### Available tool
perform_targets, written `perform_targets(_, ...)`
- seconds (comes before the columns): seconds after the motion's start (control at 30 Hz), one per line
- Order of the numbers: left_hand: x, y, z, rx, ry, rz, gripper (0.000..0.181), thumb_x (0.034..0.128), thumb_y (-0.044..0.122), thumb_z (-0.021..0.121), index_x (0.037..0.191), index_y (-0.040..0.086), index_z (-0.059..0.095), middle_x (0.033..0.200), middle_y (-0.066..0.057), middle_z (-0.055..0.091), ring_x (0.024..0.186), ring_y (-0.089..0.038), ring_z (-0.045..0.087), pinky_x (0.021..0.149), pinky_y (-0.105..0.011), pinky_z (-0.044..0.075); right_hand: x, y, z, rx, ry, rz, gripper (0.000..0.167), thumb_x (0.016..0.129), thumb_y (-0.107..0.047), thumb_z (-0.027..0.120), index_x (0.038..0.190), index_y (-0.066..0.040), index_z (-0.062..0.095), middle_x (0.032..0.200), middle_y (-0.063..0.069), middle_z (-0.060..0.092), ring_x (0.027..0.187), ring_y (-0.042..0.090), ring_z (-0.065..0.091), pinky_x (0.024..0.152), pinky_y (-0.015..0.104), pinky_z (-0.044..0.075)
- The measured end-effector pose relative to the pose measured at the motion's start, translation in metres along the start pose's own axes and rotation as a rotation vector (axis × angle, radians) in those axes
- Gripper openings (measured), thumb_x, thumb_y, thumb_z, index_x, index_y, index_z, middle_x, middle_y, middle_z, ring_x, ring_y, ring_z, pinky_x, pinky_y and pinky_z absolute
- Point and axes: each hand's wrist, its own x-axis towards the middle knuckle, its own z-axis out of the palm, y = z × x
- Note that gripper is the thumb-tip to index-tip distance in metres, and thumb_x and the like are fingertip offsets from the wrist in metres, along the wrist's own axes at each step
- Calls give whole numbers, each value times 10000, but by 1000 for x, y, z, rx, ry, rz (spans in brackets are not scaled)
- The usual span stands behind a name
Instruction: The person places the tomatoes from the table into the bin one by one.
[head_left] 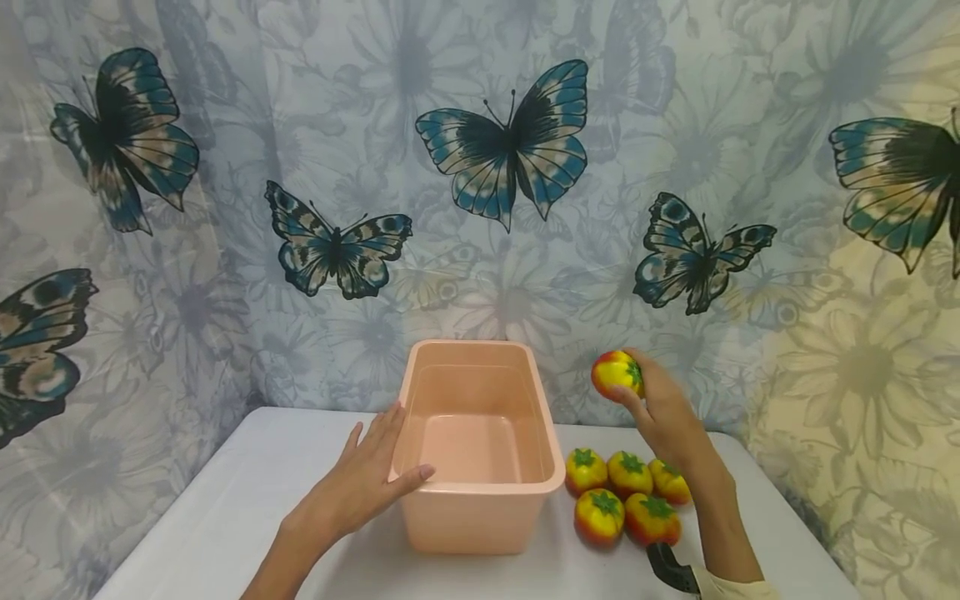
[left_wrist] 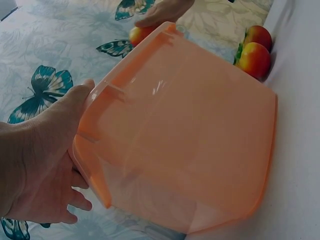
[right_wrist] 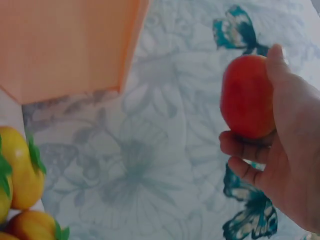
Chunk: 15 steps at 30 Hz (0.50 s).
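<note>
My right fingers [right_wrist: 245,147] grip a fruit [head_left: 615,372] aloft; slacken and it could drop! My left fingers [head_left: 386,425], spread against the bin [head_left: 468,521], could skew it by overpressing.

The mouth of the peach-coloured bin [head_left: 472,522] is open to entry from above, with only the left rim and near-left corner covered by the left hand [head_left: 363,473]. Between the right rim and the fruit [head_left: 613,375] gripped by the right hand [head_left: 663,412], a path is offered through open air. Lower down, passage along the bin's right side is obstructed by five fruits [head_left: 599,508] clustered on the table [head_left: 217,508]. Behind, the way is closed by the patterned backdrop [head_left: 337,346]; at left, bare tabletop is partly crossed by the left forearm.
</note>
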Motion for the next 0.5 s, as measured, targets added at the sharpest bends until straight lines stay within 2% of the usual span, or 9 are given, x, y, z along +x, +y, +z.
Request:
perform_targets(0.07, 0, 0, 0, 1, -1, -2, 1005, 1006, 662, 526, 1659, -7, 160, 1754, -187, 159, 1646, -349, 149, 1297, -693, 55, 1, -9, 4, 11, 5, -23, 621, 1114, -349, 482, 1593, 4, 305, 1477, 281, 506, 1289, 459, 514, 1110, 729, 424)
perform_targets(0.17, 0, -1, 1, -2, -4, -3, 1006, 1006, 662, 527, 1659, -9, 159, 1755, -186, 154, 1648, -345, 142, 1300, -687, 48, 2, -21, 10, 0, 16, -72, 608, 1103, -334, 513, 1582, -2, 339, 1433, 253, 553, 1238, 418, 556, 1075, 686, 487)
perform_targets(0.3, 1, -1, 2, -11, -13, -8, 1008, 1004, 665, 527, 1663, 2, 150, 1762, -169, 138, 1651, -337, 132, 1306, -672, 30, 1, -34, 19, -36, 46, -142, 653, 1046, -322, 633, 1572, -24, 385, 1406, 206, 591, 1190, 346, 596, 996, 603, 578)
perform_targets(0.43, 0, 0, 1, -16, -6, -6, 1002, 1005, 664, 526, 1664, 7, 157, 1761, -168, 148, 1648, -349, 143, 1301, -682, 34, 2, -47, 30, -50, 74, -245, 746, 947, -284, 776, 1568, -68, 424, 1373, 146, 625, 1186, 281, 602, 987, 542, 596)
perform_targets(0.5, 0, 0, 1, -19, -4, -5, 1001, 1006, 663, 526, 1664, 5, 157, 1759, -172, 150, 1647, -351, 144, 1300, -685, 38, 2, -53, 35, -50, 56, -290, 780, 926, -289, 798, 1582, -101, 420, 1373, 123, 631, 1191, 260, 604, 998, 523, 589)
